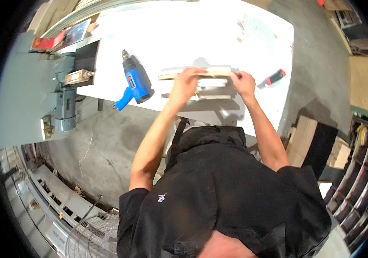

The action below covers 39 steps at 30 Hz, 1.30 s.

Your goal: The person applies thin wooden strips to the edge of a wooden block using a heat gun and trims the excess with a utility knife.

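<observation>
A long, narrow pale strip [216, 74] lies crosswise before me at the white table's near side. Near its middle, my left hand [185, 86] has its fingers closed over it, slightly blurred. The fingertips of my right hand [244, 84] pinch the strip's right end. Just nearer to me are a short white strip [213, 83] and a greyish strip [216, 97], both lying on the table and partly hidden by my left hand. I cannot make out their material.
A blue heat gun [135, 84] lies on the white table [171, 30] to the left. To the right rests a red-and-black-handled utility knife [274, 78]. Grey machinery [65, 103] stands at the table's left, cardboard boxes [302, 139] on the right, and a fan [96, 236] at lower left.
</observation>
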Each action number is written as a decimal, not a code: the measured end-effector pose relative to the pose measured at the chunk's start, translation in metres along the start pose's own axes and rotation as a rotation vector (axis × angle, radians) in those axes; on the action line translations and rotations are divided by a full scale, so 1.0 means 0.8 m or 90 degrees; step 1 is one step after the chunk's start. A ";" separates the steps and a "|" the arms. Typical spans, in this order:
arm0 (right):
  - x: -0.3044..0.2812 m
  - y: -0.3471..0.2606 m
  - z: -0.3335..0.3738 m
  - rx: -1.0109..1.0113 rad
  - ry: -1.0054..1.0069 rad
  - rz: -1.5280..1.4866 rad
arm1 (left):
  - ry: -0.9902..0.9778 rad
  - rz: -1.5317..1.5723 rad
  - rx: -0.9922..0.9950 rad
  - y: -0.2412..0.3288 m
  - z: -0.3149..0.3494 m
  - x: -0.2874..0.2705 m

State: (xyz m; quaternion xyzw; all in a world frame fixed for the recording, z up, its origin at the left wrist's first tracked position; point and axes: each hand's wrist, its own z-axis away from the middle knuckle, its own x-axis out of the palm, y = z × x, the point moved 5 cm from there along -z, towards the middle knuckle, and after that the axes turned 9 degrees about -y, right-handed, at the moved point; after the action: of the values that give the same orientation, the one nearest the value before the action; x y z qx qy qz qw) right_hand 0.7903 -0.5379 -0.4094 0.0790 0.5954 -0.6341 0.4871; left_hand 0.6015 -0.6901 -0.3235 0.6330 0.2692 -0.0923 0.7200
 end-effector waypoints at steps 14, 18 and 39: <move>0.005 0.016 -0.017 0.004 0.000 0.052 | -0.115 -0.253 -0.019 -0.045 -0.073 0.112; 0.026 0.046 -0.018 0.088 -0.083 -0.168 | -0.070 -0.258 0.011 -0.053 -0.072 0.116; 0.026 -0.047 -0.023 -0.350 -0.211 0.142 | 0.121 0.141 -0.142 -0.066 -0.063 0.097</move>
State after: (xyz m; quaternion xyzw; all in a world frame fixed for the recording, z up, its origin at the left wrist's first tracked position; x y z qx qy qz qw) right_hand 0.7439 -0.5400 -0.4029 -0.0946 0.6441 -0.3969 0.6470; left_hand 0.6278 -0.6352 -0.4109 0.5806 0.2736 0.0784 0.7629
